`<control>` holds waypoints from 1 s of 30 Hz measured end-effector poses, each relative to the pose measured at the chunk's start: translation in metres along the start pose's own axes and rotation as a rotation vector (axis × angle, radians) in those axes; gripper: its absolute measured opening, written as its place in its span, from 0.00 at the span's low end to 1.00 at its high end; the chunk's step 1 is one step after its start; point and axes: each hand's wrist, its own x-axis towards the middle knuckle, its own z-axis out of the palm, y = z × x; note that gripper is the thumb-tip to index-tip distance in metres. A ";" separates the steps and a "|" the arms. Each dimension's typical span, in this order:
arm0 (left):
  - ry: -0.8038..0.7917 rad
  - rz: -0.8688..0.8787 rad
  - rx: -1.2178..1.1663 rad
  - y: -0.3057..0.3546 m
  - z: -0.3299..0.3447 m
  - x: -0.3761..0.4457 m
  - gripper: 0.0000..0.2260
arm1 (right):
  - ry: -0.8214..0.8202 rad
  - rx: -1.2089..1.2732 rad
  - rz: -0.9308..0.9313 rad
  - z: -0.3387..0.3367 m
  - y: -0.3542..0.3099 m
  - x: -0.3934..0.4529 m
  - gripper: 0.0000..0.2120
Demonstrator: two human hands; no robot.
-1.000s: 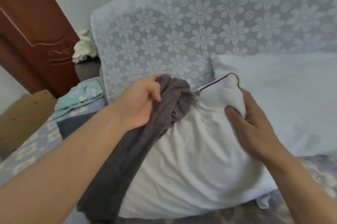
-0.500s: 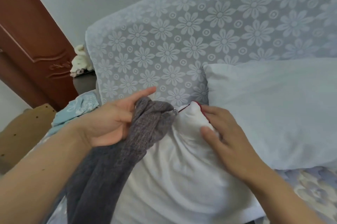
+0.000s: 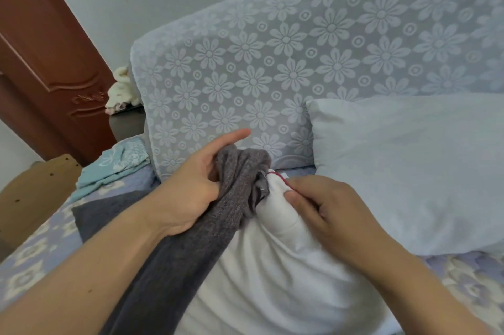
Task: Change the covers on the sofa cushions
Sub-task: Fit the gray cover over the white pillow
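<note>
Cover-fitting step: left hand (image 3: 188, 192) grips bunched grey cover (image 3: 234, 187) w/ forefinger extended, right hand (image 3: 324, 206) pinches white cushion (image 3: 272, 280) corner beside sofa backrest (image 3: 300, 62); next, prob. corner into cover's mouth.

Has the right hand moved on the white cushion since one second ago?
Yes. The right hand has slid up toward the corner of the white cushion and now pinches its red-piped edge, beside the grey cover.
</note>
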 end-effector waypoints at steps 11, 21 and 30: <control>0.060 0.044 0.278 -0.006 0.002 0.006 0.36 | 0.039 -0.128 -0.043 0.014 0.002 0.000 0.17; 0.023 0.066 0.321 -0.016 0.001 0.006 0.34 | 0.178 -0.013 -0.102 0.013 0.003 -0.002 0.16; 0.048 0.057 -0.223 -0.021 0.010 0.003 0.34 | 0.135 -0.060 -0.038 0.015 -0.001 -0.001 0.13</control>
